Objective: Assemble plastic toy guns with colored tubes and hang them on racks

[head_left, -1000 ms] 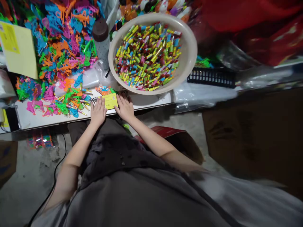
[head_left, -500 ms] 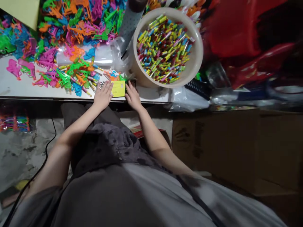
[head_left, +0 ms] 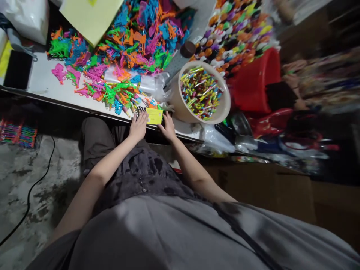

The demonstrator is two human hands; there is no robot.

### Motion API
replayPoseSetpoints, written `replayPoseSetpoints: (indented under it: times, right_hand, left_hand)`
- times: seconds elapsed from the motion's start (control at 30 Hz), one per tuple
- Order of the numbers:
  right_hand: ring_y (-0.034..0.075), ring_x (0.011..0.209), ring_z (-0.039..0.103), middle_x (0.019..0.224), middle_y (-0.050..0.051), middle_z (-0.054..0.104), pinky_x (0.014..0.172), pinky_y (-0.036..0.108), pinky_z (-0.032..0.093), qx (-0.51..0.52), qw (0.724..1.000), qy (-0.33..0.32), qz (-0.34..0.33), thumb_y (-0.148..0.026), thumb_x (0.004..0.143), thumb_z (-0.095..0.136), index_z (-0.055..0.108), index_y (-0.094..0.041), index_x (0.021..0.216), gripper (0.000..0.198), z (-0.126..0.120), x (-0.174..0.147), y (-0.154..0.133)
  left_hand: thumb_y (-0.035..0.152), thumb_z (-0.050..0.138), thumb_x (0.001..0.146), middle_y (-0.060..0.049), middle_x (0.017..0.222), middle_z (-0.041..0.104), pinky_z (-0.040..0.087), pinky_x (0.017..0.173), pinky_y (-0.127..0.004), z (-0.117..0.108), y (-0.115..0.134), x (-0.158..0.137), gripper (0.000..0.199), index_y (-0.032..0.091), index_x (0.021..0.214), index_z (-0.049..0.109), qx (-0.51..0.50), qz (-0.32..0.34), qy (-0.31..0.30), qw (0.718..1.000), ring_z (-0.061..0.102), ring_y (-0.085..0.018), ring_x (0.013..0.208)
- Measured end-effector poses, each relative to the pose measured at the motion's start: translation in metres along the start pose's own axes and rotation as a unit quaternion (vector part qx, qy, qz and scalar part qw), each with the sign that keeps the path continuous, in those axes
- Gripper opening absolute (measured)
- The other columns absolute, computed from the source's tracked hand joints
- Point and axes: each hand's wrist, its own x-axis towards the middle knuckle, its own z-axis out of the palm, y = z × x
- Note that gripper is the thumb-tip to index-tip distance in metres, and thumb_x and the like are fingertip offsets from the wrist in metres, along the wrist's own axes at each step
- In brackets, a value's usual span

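Note:
A yellow printed card [head_left: 154,116] lies at the front edge of the white table, over a dark object with a patterned black end [head_left: 140,109]. My left hand [head_left: 138,126] rests flat on the card's left end, fingers stretched out. At the card's right end is my right hand [head_left: 168,126], its fingers extended and apart along the edge. Just left of my hands is a loose heap of bright plastic toy guns [head_left: 109,92], with small striped tubes among them. A clear plastic roll [head_left: 146,83] lies behind that heap.
A beige bucket [head_left: 227,101] full of small colourful tubes stands right of my hands. Behind it are a red bucket [head_left: 250,86] and a pile of colourful figures [head_left: 225,33]. A bigger toy-gun pile [head_left: 140,37] and a pale yellow sheet [head_left: 91,18] lie at the back. Another person's hand [head_left: 294,78] shows at right.
The view has tilted and swung, so more of the table's back and left shows. My hands stay at the yellow card, in nearly the same pose.

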Motion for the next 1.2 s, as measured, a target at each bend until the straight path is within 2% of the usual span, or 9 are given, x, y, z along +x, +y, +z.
replayPoseSetpoints:
  times: [0.13, 0.27, 0.43, 0.63, 0.7, 0.8, 0.9, 1.03, 1.2]
  right_hand:
    - [0.028, 0.143, 0.018, 0.154, 0.015, 0.02, 0.106, 0.049, 0.031, -0.025, 1.0, 0.006, 0.0, -0.052, 0.09, 0.03, 0.032, -0.015, 0.143, 0.065, 0.006, -0.006, -0.003]
    - [0.027, 0.142, 0.02, 0.152, 0.014, 0.025, 0.109, 0.047, 0.029, -0.01, 0.998, 0.056, 0.001, -0.046, 0.089, 0.035, 0.042, -0.018, 0.136, 0.056, 0.01, -0.014, -0.006]
    - [0.026, 0.135, 0.033, 0.143, 0.019, 0.036, 0.109, 0.048, 0.029, 0.13, 0.967, 0.204, 0.075, -0.039, 0.09, 0.025, 0.044, -0.013, 0.131, 0.052, 0.01, -0.03, -0.011]
    - [0.024, 0.116, 0.05, 0.126, 0.02, 0.045, 0.094, 0.044, 0.045, 0.29, 0.867, 0.303, 0.27, -0.034, 0.091, 0.0, 0.035, -0.013, 0.13, 0.056, 0.003, -0.044, -0.041]
    - [0.024, 0.115, 0.05, 0.123, 0.018, 0.046, 0.091, 0.043, 0.046, 0.292, 0.889, 0.283, 0.213, -0.034, 0.092, 0.005, 0.039, -0.016, 0.126, 0.052, -0.002, -0.039, -0.06]
    - [0.024, 0.116, 0.048, 0.118, 0.014, 0.051, 0.096, 0.041, 0.042, 0.26, 0.945, 0.196, 0.017, -0.036, 0.091, 0.028, 0.052, -0.019, 0.112, 0.037, -0.003, -0.021, -0.094]
    - [0.025, 0.111, 0.048, 0.118, 0.013, 0.052, 0.098, 0.041, 0.039, 0.203, 0.968, 0.111, -0.096, -0.034, 0.088, 0.044, 0.061, -0.019, 0.105, 0.028, 0.003, 0.01, -0.13]
    - [0.028, 0.106, 0.047, 0.113, 0.014, 0.054, 0.089, 0.041, 0.04, 0.129, 0.984, 0.05, -0.114, -0.035, 0.087, 0.05, 0.061, -0.018, 0.112, 0.032, 0.016, 0.057, -0.164]
    - [0.029, 0.104, 0.046, 0.106, 0.014, 0.057, 0.088, 0.044, 0.037, 0.092, 0.99, 0.069, -0.08, -0.038, 0.091, 0.044, 0.06, -0.017, 0.103, 0.029, 0.023, 0.104, -0.18]
  left_hand:
    - [0.011, 0.035, 0.084, -0.012, 0.154, 0.019, 0.009, 0.118, -0.051, 0.004, 0.019, -0.02, 0.062, 0.006, 0.145, 0.025, 0.02, 0.042, -0.012, 0.999, 0.018, -0.024, 0.144]
    - [0.008, 0.029, 0.087, -0.009, 0.153, 0.024, 0.012, 0.119, -0.048, 0.013, 0.037, 0.005, 0.057, 0.009, 0.144, 0.029, 0.03, 0.044, -0.022, 0.998, 0.019, -0.022, 0.143]
    - [0.004, 0.03, 0.088, -0.012, 0.146, 0.037, 0.024, 0.117, -0.044, 0.012, 0.033, 0.027, 0.052, 0.01, 0.138, 0.041, 0.033, 0.077, -0.061, 0.995, 0.033, -0.02, 0.138]
    - [0.01, 0.025, 0.093, -0.011, 0.141, 0.047, 0.032, 0.113, -0.038, -0.033, 0.029, -0.031, 0.048, 0.015, 0.137, 0.041, -0.027, 0.156, 0.129, 0.979, 0.034, -0.016, 0.137]
    - [0.011, 0.023, 0.093, -0.01, 0.14, 0.048, 0.033, 0.113, -0.037, -0.049, 0.022, -0.065, 0.05, 0.018, 0.14, 0.036, -0.063, 0.124, 0.225, 0.964, 0.036, -0.016, 0.136]
    - [0.02, 0.03, 0.094, -0.014, 0.134, 0.054, 0.039, 0.108, -0.032, -0.062, -0.003, -0.12, 0.047, 0.016, 0.14, 0.035, -0.082, -0.02, 0.336, 0.938, 0.048, -0.019, 0.128]
    - [0.033, 0.039, 0.093, -0.017, 0.125, 0.059, 0.043, 0.104, -0.032, -0.067, -0.041, -0.168, 0.046, 0.013, 0.134, 0.044, -0.072, -0.152, 0.335, 0.927, 0.055, -0.022, 0.12]
    - [0.047, 0.044, 0.089, -0.017, 0.132, 0.053, 0.038, 0.108, -0.038, -0.071, -0.072, -0.207, 0.056, 0.015, 0.134, 0.043, -0.114, -0.287, 0.359, 0.881, 0.05, -0.024, 0.124]
    - [0.05, 0.051, 0.085, -0.016, 0.137, 0.048, 0.037, 0.109, -0.039, -0.071, -0.067, -0.213, 0.062, 0.017, 0.136, 0.041, -0.254, -0.321, 0.399, 0.821, 0.049, -0.025, 0.126]
